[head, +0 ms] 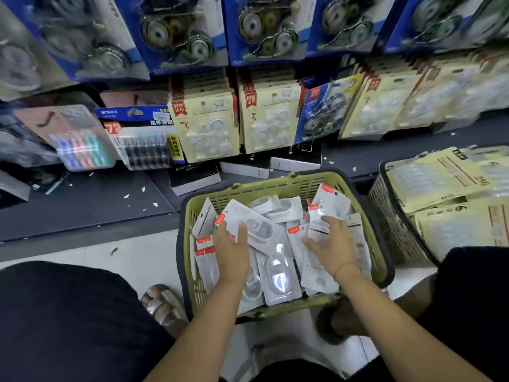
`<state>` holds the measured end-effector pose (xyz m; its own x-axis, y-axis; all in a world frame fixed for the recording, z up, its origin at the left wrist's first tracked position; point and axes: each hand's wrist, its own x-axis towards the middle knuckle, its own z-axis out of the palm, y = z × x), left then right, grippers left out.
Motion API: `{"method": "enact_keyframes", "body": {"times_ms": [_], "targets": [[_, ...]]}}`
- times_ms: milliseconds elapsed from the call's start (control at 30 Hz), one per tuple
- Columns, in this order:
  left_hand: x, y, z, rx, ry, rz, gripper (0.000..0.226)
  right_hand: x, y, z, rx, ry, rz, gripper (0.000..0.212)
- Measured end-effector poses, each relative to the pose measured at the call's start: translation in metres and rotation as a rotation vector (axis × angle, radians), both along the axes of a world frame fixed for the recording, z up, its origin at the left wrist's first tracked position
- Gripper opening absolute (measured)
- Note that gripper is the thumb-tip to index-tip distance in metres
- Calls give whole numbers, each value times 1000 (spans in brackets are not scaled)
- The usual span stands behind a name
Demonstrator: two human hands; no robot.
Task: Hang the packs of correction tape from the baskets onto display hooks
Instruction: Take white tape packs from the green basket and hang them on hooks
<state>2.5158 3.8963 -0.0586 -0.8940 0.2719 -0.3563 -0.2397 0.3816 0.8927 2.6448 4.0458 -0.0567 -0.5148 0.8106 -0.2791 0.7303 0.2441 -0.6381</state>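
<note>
Low over a green slatted plastic basket (275, 186) on the pale floor, heaped with white blister packs of correction tape (278, 274) with red corner tabs. Left hand (231, 252) pinching one white pack (261, 230), thumb across its face. Right hand (334, 248) apart from it, spread over upright packs, grip impossible to tell. Beyond, at right, a dark mesh basket (385, 216) of cream packs. Farthest, cream carded packs (203, 128) hanging in rows.

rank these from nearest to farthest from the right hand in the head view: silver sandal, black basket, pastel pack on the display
1. black basket, just to the right of the right hand
2. silver sandal, lower left on the floor
3. pastel pack, far upper left on the display
</note>
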Motion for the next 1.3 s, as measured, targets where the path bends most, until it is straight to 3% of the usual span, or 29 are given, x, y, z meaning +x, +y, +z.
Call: {"method": "enact_keyframes", "body": {"times_ms": [67,167,233,500,733,833,933,1033,1100,1200,1300], "targets": [[-3,-6,-1,-48,37,88,37,-8,-11,-1,-50,49,127,65],[-9,-24,-12,-283,191,154,47,-36,-23,2,-120,81,297,61],[-4,-34,-11,-421,149,207,49,-58,-29,4,-135,63,387,59],[21,-59,-23,-239,-74,148,80,-104,-40,-12,-109,-94,447,68],[12,-58,-24,-474,-127,-22,80,-89,-40,-12,-130,-180,322,90],[10,-57,-22,-375,-135,-91,80,-64,-39,-19,-191,-144,248,95],[13,-56,-19,-253,-284,-191,104,-44,-45,-21,-285,-48,191,89],[16,-56,-19,-261,-294,-236,122,-35,-51,-24,-394,-12,179,78],[13,-57,-21,-227,-295,-163,112,-32,-49,-29,-398,26,181,76],[3,-56,-16,-142,-304,-61,85,-32,-44,-27,-438,98,149,57],[-8,-56,-6,-15,-318,-48,81,-31,-37,-25,-525,202,85,45]]}}
